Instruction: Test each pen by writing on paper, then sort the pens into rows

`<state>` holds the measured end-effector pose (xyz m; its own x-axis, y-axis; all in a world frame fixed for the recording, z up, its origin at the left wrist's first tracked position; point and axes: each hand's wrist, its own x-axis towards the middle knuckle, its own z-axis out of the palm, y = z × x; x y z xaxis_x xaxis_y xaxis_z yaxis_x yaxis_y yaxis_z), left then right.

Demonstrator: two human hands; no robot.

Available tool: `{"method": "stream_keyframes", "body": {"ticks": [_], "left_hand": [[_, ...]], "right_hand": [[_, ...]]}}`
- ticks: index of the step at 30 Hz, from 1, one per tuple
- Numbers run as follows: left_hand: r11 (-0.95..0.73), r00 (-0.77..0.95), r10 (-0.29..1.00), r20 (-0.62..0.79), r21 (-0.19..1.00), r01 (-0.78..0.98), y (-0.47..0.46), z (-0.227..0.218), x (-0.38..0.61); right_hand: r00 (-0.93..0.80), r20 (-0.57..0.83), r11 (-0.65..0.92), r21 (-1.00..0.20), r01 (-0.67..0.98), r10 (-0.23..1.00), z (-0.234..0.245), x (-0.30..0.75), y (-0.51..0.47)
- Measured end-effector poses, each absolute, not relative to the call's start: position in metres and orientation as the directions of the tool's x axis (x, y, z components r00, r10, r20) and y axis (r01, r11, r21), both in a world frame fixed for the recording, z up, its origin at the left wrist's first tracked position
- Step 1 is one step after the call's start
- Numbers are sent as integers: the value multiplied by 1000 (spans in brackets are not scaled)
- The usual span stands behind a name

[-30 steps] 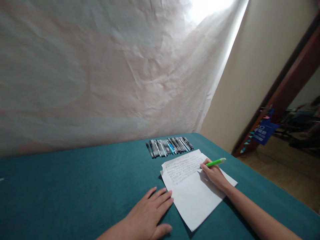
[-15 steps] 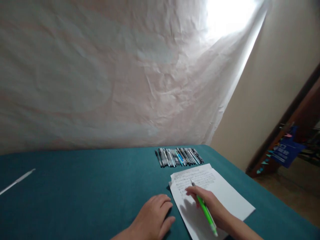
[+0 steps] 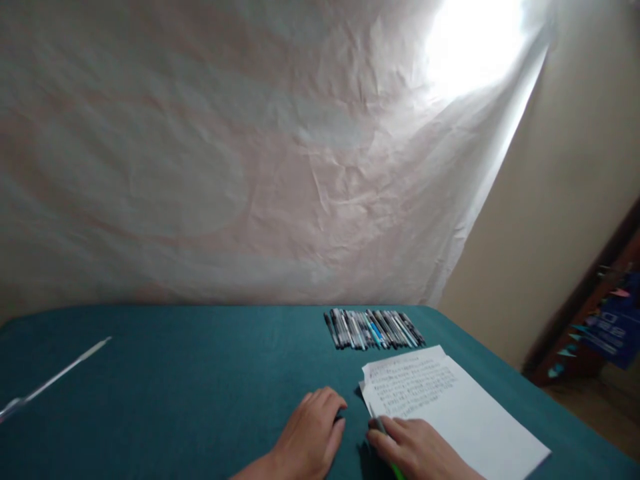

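My right hand (image 3: 415,448) is closed around a green pen (image 3: 398,472). Its grey front end points up and away beside the written lines, and most of the barrel is hidden under the hand. Whether the tip touches the paper I cannot tell. The hand rests at the left edge of some white paper sheets (image 3: 493,420), whose upper part carries several lines of handwriting. Just left of the paper, my left hand (image 3: 309,437) lies on the green tablecloth (image 3: 210,393), empty, with its fingers loosely curved and the thumb apart.
A row of many pens (image 3: 373,330), mostly black and grey, lies beyond the paper. At the far left is a thin whitish stick-like object (image 3: 65,373). A pale sheet (image 3: 250,167) hangs behind the table. Off to the right is a blue bag-like item (image 3: 613,330).
My right hand has come down and left from over the page to its left edge, turning the pen more beneath it. My left hand has barely moved. The view has shifted slightly left.
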<state>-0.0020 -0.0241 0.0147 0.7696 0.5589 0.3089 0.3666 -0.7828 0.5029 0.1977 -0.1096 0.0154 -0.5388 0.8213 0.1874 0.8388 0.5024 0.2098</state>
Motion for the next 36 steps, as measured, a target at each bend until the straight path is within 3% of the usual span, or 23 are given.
{"method": "stream_keyframes", "body": {"ticks": [3, 5, 9, 11, 13, 19, 23, 36], "left_hand": [[-833, 782, 496, 376, 460, 307, -26, 17, -2], [-905, 810, 371, 454, 373, 205, -26, 16, -1], [-998, 829, 15, 559, 53, -17, -27, 5, 7], [-998, 829, -53, 556, -63, -21, -26, -2, 11], [-996, 824, -41, 565, -85, 9, -25, -6, 13], [-994, 811, 52, 583, 109, -15, -21, 1, 8], [-987, 785, 69, 615, 154, -34, -21, 4, 6], [-997, 773, -23, 634, -73, 30, -22, -5, 12]], "right_hand": [[-476, 198, 450, 163, 878, 857, 15, 202, -116], [-426, 218, 409, 120, 904, 878, 14, 200, -114], [-310, 276, 323, -3, 946, 910, 15, 188, -98], [-268, 304, 300, -63, 952, 914, 16, 180, -86], [-249, 319, 298, -113, 948, 915, 16, 173, -75], [-237, 323, 314, -211, 926, 916, 21, 164, -62], [-215, 331, 297, -221, 929, 919, 21, 164, -59], [-184, 362, 290, -265, 920, 914, 4, 165, -58]]}}
